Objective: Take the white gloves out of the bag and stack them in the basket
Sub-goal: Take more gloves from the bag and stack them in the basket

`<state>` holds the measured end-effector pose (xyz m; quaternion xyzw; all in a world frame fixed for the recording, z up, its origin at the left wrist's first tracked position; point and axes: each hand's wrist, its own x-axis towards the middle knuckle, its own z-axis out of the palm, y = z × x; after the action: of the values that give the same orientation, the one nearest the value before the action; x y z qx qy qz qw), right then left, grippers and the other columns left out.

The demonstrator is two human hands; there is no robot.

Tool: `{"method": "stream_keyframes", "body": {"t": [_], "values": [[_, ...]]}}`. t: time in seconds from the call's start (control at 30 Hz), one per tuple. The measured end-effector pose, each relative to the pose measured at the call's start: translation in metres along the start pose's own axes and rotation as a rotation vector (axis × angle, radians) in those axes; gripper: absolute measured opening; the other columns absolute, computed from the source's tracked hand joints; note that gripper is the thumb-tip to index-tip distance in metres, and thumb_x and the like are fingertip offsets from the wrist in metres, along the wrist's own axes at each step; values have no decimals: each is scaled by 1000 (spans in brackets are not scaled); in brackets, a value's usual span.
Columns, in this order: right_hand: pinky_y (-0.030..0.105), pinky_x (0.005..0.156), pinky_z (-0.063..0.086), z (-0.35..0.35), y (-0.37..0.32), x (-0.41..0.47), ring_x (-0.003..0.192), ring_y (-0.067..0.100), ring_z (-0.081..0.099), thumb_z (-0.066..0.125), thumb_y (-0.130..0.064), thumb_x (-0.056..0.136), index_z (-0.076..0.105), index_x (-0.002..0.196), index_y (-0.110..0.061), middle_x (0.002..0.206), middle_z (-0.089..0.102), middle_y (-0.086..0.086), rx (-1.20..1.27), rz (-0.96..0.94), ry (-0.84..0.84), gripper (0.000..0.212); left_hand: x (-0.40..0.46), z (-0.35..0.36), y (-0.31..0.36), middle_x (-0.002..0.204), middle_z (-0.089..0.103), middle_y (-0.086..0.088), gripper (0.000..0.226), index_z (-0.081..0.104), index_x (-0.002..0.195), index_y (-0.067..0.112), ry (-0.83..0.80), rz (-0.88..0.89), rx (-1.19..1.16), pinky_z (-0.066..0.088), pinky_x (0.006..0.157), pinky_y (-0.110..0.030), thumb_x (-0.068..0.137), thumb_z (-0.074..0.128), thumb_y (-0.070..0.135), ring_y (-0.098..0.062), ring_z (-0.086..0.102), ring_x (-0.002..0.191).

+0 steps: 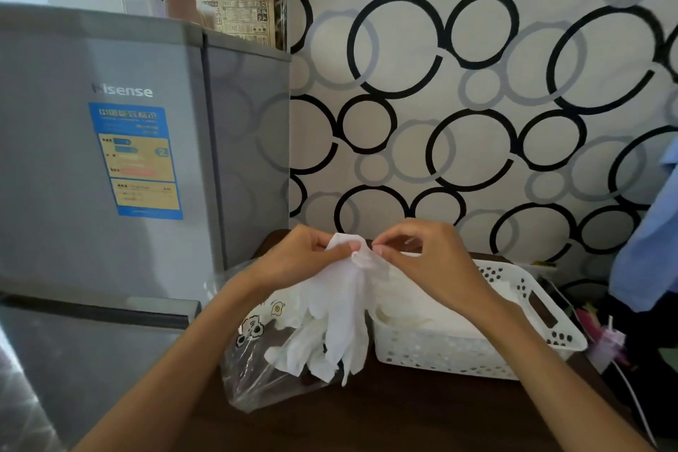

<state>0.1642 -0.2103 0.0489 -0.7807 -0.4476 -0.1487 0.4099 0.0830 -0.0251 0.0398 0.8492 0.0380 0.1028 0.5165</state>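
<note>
1. Head view: the left hand (301, 257) and the right hand (422, 257) were raised together above the table (385, 415), each pinching the cuff of one white glove (348, 308) between thumb and fingertips, the left gripping a bunched fold of it, the right nipping the edge just beside.
2. The glove hung fingers down from that pinch, its tips dangling over the mouth of the clear bag (257, 374) at 7 o'clock from the hands.
3. The bag lay slumped on the dark table, printed with small cartoon figures, with more white gloves bunched at its opening behind the hanging one.
4. The white basket (513, 345), perforated with round holes, sat just beside the bag at 4 o'clock from the hands; pale gloves lay flat inside it, and the right forearm crossed over its near left part, hiding some of the contents.
5. A grey fridge (121, 143) stood at 9 o'clock, close against the table's left edge, with a blue and yellow label on its door and a plastic box on top.
6. A wall (477, 84) papered with black and grey rings rose behind at 12 o'clock.
7. A blue cloth (645, 249) hung at 3 o'clock, with small cluttered items below it that were too blurred to name.
</note>
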Motion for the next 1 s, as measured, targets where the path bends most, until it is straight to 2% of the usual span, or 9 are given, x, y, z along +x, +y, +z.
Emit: {"method": "stream_keyframes", "body": {"t": [0.1,0.17,0.2,0.37,0.47,0.57,0.67,0.83,1.0], "values": [[15,84,49,-18,-1,-1,94,-3,62,77,-27,76,65,104,-32,100,67,-18,194,105,-210,31,0,9,8,62,69,5,35,75,81,7,-9,0,-67,40,49,-10,90,60,38,0,57,49],[16,91,47,-26,0,-3,106,-4,57,82,-32,69,54,121,-35,117,60,-20,213,141,-408,59,2,14,15,62,68,5,36,75,77,10,-6,14,-79,41,51,-12,90,59,40,-4,58,52],[16,91,47,-27,1,-6,106,-5,57,83,-32,68,53,122,-35,117,60,-21,181,134,-425,62,4,16,19,63,67,1,41,75,76,7,-4,25,-71,41,50,-14,89,59,43,-8,57,53],[33,85,55,-34,5,-11,85,9,68,71,-28,83,73,96,-19,89,73,-7,198,175,-254,16,11,25,30,67,60,-18,64,72,79,-5,11,89,-29,40,56,-30,78,58,58,-23,52,58],[21,78,55,-43,11,-13,86,6,69,63,-22,89,74,96,-18,90,74,-7,277,231,-218,13,13,27,29,62,64,-5,50,72,72,6,-29,90,-69,45,56,-23,72,62,54,-15,56,55],[9,64,48,-44,19,-14,82,-2,68,57,-20,93,69,102,-22,92,74,-11,397,352,-127,15,16,33,22,83,74,-6,39,74,92,7,-167,60,-62,54,69,-21,76,68,42,-18,69,72],[15,71,48,-42,35,-15,94,6,67,55,-18,94,64,112,-21,100,72,-9,458,474,-77,20,24,48,12,94,75,0,22,73,98,12,-146,65,-125,56,78,-21,87,65,29,-12,71,86],[28,89,49,-41,56,-23,102,10,65,54,-6,92,61,116,-22,108,71,-5,707,537,-141,30,44,77,-3,103,72,3,25,64,111,18,-25,21,-339,53,78,-18,98,48,32,-8,69,91],[26,80,49,-35,72,-23,86,8,67,57,-23,91,71,96,-18,93,74,-2,801,625,78,16,68,102,-5,105,66,-2,20,60,97,18,104,-40,-421,50,74,-15,101,42,25,-10,63,94]]}}
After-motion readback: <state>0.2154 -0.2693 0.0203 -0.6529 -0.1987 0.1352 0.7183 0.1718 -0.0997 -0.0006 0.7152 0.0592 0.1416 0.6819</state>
